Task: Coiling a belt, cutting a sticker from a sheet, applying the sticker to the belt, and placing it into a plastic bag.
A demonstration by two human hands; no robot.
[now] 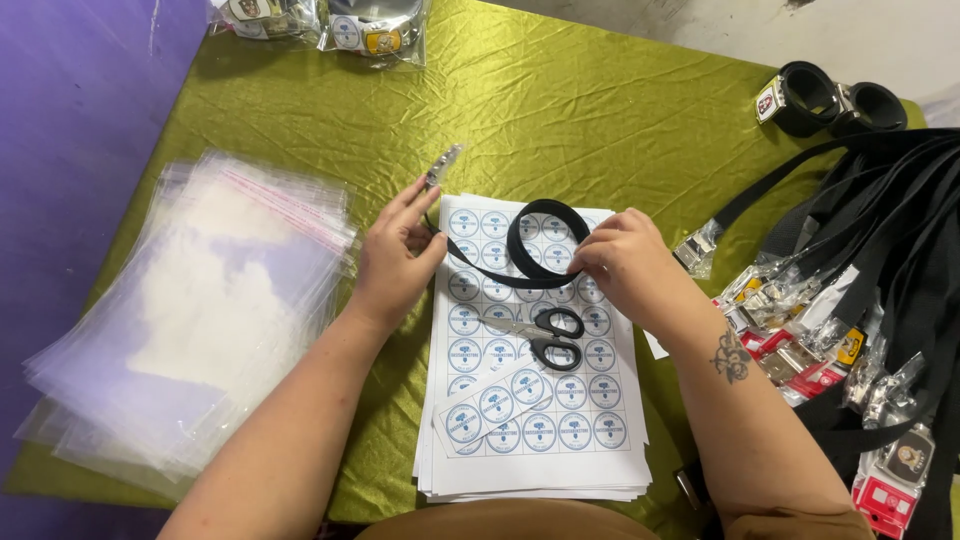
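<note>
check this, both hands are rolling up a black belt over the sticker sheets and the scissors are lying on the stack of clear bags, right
Not quite. In the head view the scissors lie on the sticker sheets, not on the clear bags. Left hand and right hand do hold the black belt.

belt pile (880,260): cut off at right edge | sticker print (540,400): too small | right hand (630,262) fingertips: hidden

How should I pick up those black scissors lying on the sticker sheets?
Probably by the two black handle loops of the scissors, which lie flat on the stack of sticker sheets with nothing covering them. Come from above on the right side, since the closed blades point left toward the left hand. The right hand is nearest, but both hands hold the black belt strap.
</note>
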